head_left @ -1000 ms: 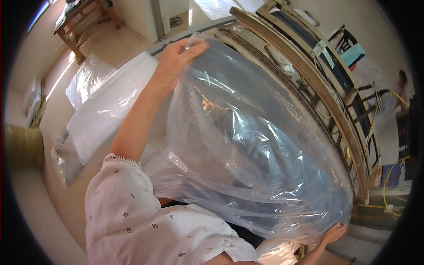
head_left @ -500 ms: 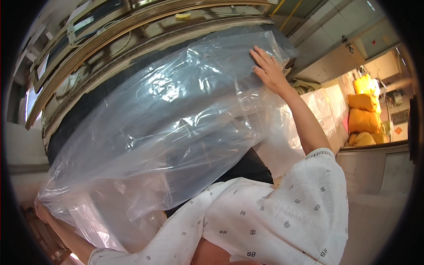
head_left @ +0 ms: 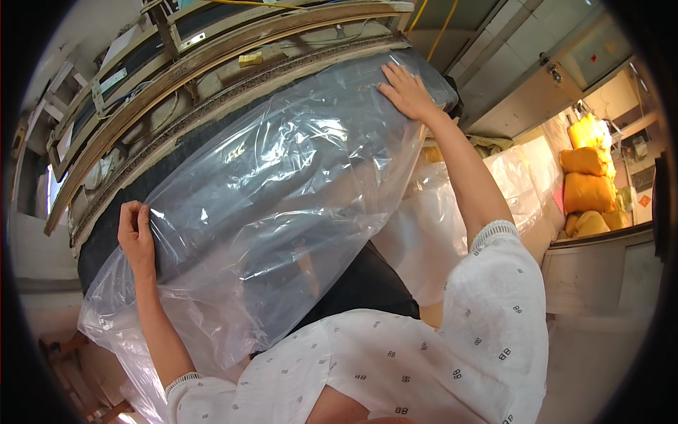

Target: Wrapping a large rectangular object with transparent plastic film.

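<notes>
A large sheet of clear plastic film (head_left: 282, 169) lies wrinkled and shiny over a long dark surface (head_left: 134, 185), its near part hanging down toward me. At the film's left far edge, my left hand (head_left: 138, 233) is raised with curled fingers and thumb closed at the film. How much of the film it grips is hidden. Flat on the film near its far right end rests my right hand (head_left: 408, 94), fingers stretched out and a little apart, holding nothing.
Beyond the dark surface runs a long machine frame with a wooden rail (head_left: 212, 48). A small yellow block (head_left: 251, 59) sits there. More clear plastic (head_left: 424, 233) spreads at the right. Several yellow bundles (head_left: 589, 192) are stacked by a doorway, near a metal door (head_left: 526, 99).
My left hand has left the film's lower left corner and moved up and right to its far edge. The right hand has shifted slightly left, and the film lies flatter.
</notes>
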`<state>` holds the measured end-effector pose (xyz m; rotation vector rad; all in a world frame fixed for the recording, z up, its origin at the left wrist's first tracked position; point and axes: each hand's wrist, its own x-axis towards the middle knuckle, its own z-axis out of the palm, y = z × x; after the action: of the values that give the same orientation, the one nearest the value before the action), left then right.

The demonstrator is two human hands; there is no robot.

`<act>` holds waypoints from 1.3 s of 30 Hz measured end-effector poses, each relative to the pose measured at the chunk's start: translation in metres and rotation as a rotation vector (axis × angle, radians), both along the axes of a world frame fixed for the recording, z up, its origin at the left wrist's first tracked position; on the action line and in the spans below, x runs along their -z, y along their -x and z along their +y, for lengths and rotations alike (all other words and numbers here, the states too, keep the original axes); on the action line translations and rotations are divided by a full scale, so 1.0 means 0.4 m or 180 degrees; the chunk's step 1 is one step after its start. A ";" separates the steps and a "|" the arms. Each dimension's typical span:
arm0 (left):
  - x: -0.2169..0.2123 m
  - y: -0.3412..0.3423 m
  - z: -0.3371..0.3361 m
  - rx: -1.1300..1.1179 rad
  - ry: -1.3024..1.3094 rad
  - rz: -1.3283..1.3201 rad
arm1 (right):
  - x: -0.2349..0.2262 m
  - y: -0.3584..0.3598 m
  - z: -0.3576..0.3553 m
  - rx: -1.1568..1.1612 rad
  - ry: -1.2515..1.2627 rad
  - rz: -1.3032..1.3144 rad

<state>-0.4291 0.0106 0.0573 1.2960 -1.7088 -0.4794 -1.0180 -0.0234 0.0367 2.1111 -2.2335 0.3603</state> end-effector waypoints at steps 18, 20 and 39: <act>-0.084 -0.317 0.463 -0.1183 0.0472 -0.1628 | -0.057 -0.318 0.017 -0.2178 0.0333 -0.0240; -0.076 -0.295 0.502 -0.1374 0.0552 -0.1830 | -0.068 -0.323 -0.016 -0.2116 0.0425 -0.0682; 0.106 -0.397 0.584 -0.2581 -0.1231 0.1123 | -0.082 -0.315 -0.203 -0.1643 -0.0261 -0.3048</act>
<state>-0.2705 0.2443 0.0147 1.9042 -0.7152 -0.5148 -0.8921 -0.1048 0.0697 2.9539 -1.9385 1.6177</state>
